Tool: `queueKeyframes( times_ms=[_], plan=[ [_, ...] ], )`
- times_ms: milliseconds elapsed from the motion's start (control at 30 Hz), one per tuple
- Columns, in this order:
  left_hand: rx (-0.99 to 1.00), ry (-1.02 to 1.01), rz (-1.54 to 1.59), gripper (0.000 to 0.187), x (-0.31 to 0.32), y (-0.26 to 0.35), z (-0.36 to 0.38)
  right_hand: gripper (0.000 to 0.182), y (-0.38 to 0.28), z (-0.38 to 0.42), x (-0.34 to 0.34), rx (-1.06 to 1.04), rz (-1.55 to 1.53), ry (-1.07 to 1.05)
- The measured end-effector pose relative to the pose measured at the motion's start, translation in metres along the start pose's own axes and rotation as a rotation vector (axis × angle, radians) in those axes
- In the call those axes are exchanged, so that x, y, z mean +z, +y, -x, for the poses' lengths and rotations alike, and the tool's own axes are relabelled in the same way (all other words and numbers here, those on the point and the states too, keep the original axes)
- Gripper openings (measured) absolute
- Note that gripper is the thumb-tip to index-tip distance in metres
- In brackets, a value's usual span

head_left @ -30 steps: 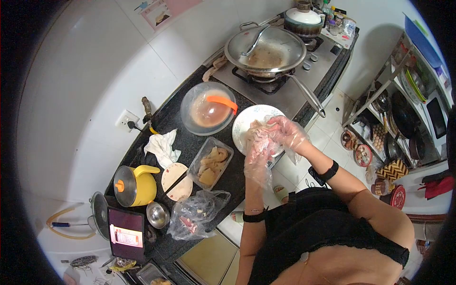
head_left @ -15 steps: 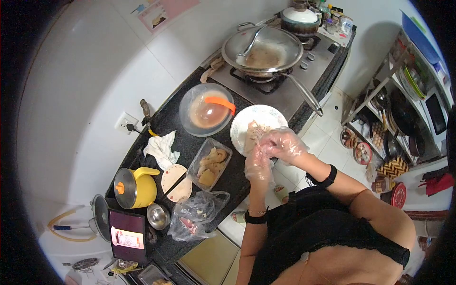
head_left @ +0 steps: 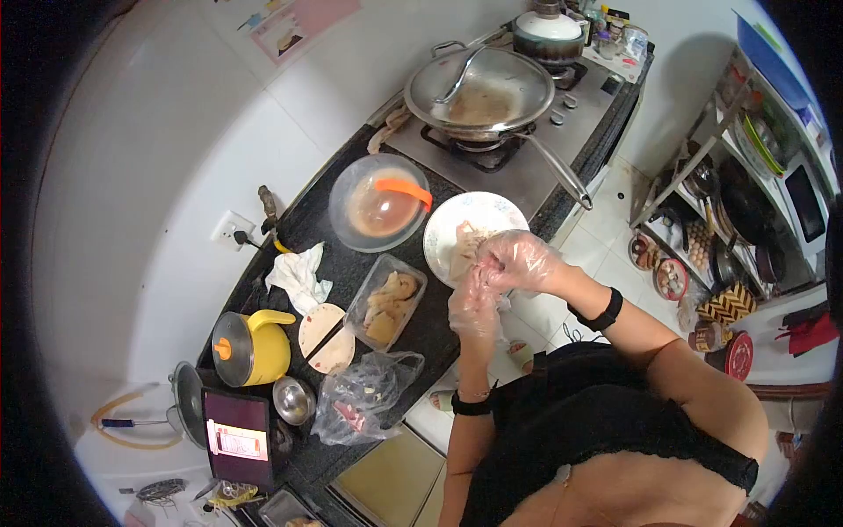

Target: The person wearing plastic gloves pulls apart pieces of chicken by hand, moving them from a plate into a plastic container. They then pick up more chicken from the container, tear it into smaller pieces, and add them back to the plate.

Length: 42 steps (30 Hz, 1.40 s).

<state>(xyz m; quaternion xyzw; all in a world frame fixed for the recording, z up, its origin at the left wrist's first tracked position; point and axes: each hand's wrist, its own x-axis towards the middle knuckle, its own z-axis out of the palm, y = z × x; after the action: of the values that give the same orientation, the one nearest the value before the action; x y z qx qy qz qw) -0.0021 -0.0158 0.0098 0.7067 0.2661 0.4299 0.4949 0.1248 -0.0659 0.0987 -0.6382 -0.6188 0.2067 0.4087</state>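
Observation:
My left hand and my right hand, both in clear plastic gloves, meet at the near edge of a white plate with a floral rim. Their fingers are closed and pressed together. Whatever is pinched between them is hidden by the fingers and gloves. Pale shredded pieces that look like meat lie on the plate just beyond my fingertips. Left of the plate, a clear plastic container holds larger pale, yellowish pieces.
A lidded pan sits on the stove, its long handle reaching toward the plate. A bowl of cloudy liquid with an orange-handled utensil, a cloth, chopsticks on a small plate, a yellow pot and a plastic bag crowd the counter.
My hands stay together over the plate's near edge, with slight shifts of the fingers. The whole view has moved a little; nothing else on the counter has changed.

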Motion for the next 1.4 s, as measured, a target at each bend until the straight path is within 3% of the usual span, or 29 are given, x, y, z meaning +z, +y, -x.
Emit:
queueKeyframes(
  times_ms=[100,167,200,233,267,300,367,567,833,900,967,1100,1233,1300,1400],
  plan=[
    [-0.142,0.058,0.270,0.026,0.003,0.018,0.001,0.014,-0.002,0.002,0.000,0.116,-0.090,-0.002],
    [-0.155,0.023,0.320,0.027,0.002,0.020,0.001,0.015,0.005,0.006,0.003,0.222,-0.328,-0.003],
    [-0.170,-0.013,0.370,0.027,0.001,0.020,0.001,0.015,0.003,0.005,0.002,0.222,-0.328,-0.005],
    [-0.170,-0.012,0.370,0.027,0.000,0.019,0.000,0.017,0.002,0.003,-0.001,0.170,-0.136,-0.023],
    [-0.017,-0.030,0.106,0.029,-0.003,0.017,-0.001,0.019,0.000,0.002,-0.003,0.117,0.056,-0.039],
    [0.137,-0.048,-0.158,0.031,-0.006,0.018,-0.004,0.019,-0.001,0.001,-0.004,0.118,0.056,-0.039],
    [0.132,-0.079,-0.226,0.031,-0.007,0.024,-0.007,0.020,-0.003,0.001,-0.005,0.053,0.252,-0.148],
    [0.057,-0.146,-0.391,0.033,-0.006,0.042,-0.011,0.019,-0.009,0.000,0.000,-0.087,0.347,-0.043],
    [-0.001,-0.156,-0.435,0.031,-0.008,0.042,-0.007,0.017,0.006,0.001,0.008,-0.016,0.549,-0.106],
    [-0.313,-0.104,0.179,0.022,-0.007,0.031,-0.005,0.016,0.012,-0.001,0.002,-0.001,0.587,-0.178],
    [-0.388,-0.113,0.318,0.021,-0.012,0.029,-0.007,0.018,0.008,-0.005,-0.012,-0.135,0.604,-0.128],
    [-0.523,-0.104,0.503,0.022,-0.015,0.028,-0.011,0.017,0.001,-0.006,-0.018,-0.116,0.425,-0.100],
    [-0.412,-0.160,0.382,0.024,-0.008,0.022,-0.012,0.019,-0.010,-0.005,-0.010,-0.033,0.454,-0.158],
    [-0.064,-0.128,-0.078,0.022,-0.007,0.021,-0.011,0.019,-0.009,-0.005,-0.006,0.006,0.476,-0.150],
    [-0.128,-0.154,-0.191,0.023,-0.003,0.034,-0.012,0.018,-0.009,-0.004,-0.004,0.006,0.462,-0.152]
  ],
)
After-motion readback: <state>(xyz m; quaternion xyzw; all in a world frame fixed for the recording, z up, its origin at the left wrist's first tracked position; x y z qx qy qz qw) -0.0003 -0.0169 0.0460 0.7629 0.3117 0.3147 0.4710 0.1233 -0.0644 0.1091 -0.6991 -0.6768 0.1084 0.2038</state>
